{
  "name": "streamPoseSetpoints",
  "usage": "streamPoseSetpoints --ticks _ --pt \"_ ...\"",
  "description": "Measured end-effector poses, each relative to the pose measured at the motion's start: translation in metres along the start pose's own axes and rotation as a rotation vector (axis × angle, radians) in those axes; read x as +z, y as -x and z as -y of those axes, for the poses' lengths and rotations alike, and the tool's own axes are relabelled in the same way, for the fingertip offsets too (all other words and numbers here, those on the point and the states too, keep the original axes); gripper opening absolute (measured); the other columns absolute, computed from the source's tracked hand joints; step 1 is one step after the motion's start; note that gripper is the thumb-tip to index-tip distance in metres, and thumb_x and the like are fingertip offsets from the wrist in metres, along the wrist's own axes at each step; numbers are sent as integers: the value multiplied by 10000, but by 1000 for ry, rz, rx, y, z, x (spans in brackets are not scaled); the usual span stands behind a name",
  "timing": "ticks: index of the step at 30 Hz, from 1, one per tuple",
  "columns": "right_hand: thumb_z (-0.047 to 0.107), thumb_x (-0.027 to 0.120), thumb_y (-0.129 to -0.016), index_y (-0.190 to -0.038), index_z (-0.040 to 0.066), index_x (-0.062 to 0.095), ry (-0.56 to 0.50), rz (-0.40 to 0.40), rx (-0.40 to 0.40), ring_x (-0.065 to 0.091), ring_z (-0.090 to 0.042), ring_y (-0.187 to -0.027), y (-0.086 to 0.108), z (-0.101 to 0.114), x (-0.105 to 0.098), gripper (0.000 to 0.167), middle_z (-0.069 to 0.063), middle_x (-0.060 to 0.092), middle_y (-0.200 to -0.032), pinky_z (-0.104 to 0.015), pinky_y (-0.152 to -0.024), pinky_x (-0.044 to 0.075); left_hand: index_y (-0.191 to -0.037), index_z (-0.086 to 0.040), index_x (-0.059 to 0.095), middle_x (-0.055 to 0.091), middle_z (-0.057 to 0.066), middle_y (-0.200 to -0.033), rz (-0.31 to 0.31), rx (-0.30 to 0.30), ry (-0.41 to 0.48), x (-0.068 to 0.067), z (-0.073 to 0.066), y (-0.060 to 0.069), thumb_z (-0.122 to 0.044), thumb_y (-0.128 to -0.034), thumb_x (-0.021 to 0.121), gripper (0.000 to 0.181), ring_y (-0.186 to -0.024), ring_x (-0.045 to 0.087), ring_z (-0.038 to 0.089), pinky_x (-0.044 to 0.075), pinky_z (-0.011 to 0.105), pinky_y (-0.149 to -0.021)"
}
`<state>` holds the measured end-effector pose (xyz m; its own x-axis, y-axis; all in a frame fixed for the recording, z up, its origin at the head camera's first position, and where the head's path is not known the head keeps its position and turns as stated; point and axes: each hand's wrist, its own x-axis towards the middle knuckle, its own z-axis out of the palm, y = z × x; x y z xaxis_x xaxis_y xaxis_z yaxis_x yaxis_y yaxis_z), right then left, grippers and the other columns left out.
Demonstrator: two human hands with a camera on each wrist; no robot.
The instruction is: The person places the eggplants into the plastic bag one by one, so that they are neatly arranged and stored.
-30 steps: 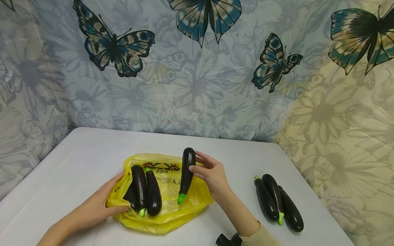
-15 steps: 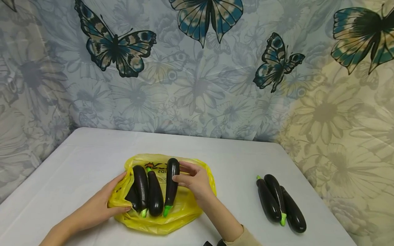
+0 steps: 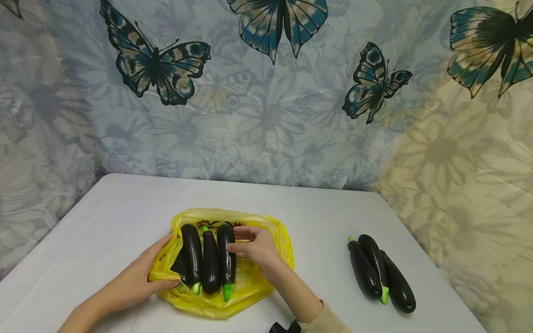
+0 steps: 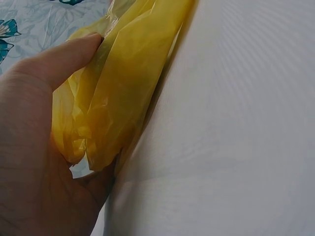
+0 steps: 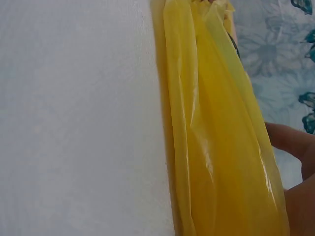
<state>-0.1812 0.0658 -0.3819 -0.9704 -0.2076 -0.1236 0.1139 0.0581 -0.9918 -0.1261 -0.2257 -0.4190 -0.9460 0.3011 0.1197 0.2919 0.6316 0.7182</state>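
Observation:
A yellow plastic bag (image 3: 250,286) lies spread with its mouth up, and several dark eggplants rest in it. The left hand (image 3: 129,282) grips the bag's left edge, thumb low and fingers behind; in the left wrist view that hand (image 4: 44,113) has yellow plastic (image 4: 133,73) between thumb and fingers. Inside the bag, the right hand (image 3: 260,249) holds the rightmost eggplant (image 3: 227,259), green tip toward the near side, beside the middle eggplant (image 3: 211,263). The right wrist view shows the bag's side (image 5: 226,132) covering part of the right hand (image 5: 298,167).
Three more eggplants lie together on the white table (image 3: 325,222) at the right, one of them the outer eggplant (image 3: 399,284). A black object (image 3: 285,327) shows beside the right sleeve (image 3: 325,321) at the bottom edge. A butterfly-patterned cloth (image 3: 270,115) hangs behind the table.
The right hand has carried its eggplant left and down, from above the bag's right part to beside the other eggplants inside. The left hand has kept its grip on the bag's edge.

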Motion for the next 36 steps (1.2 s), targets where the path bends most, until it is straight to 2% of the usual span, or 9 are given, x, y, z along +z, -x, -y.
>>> streamPoseSetpoints --ticks 10,21,28,36 --pt "40 807 -787 -1145 -4 688 74 62 4 661 -228 -907 -3 1 -10 380 -98 657 -1079 -378 -793 576 -1577 -197 197 290 223 -1540 -21 32 8 2 -3 -2 -498 -817 766 996 -1367 294 463 278 680 -1036" --pt "12 803 -773 -1119 -11 728 95 89 51 670 -212 -907 -6 -2 -14 355 -89 700 -1091 -347 -790 575 -1556 -204 276 363 216 -1469 -98 36 1 1 -6 -1 -491 -776 808 987 -1321 352 456 307 693 -1006" --pt "-56 783 -781 -1147 -43 701 27 114 69 691 -223 -835 -7 -6 -11 375 -126 708 -1000 -365 -748 588 -1559 -247 268 364 231 -1471 -92 32 -6 0 -4 0 -481 -779 809 977 -1315 358 467 319 706 -983" --pt "-70 789 -771 -1126 -34 712 33 93 83 681 -202 -774 -7 -5 -8 365 -126 693 -936 -374 -732 592 -1566 -236 247 339 246 -1490 -70 11 -7 -2 -5 1 -483 -791 797 981 -1324 335 491 304 717 -984"
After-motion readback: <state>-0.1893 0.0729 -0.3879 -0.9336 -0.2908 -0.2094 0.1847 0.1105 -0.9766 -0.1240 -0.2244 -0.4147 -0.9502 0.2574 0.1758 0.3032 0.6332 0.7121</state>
